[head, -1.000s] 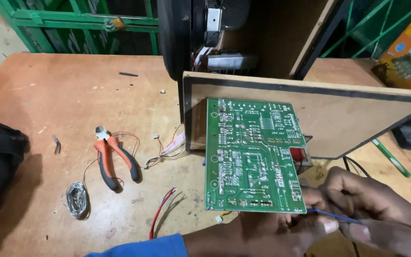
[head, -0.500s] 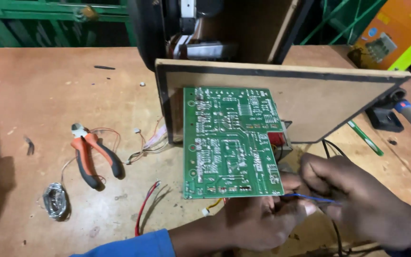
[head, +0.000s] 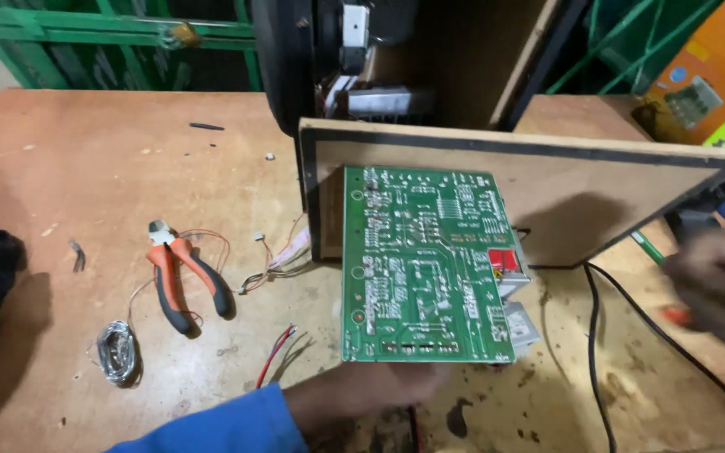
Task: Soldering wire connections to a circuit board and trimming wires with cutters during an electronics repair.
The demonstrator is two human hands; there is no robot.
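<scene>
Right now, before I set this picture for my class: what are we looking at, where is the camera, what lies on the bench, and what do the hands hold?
No machine here: a person works bare-handed, filmed by a camera on their head looking down. The left hand, in a blue sleeve, holds a green circuit board up by its lower edge, against a wooden panel. The right hand is blurred at the right edge; whether it grips anything is unclear. On the wooden workbench lie orange-handled pliers, a coil of solder wire, loose red wires and a black cable.
</scene>
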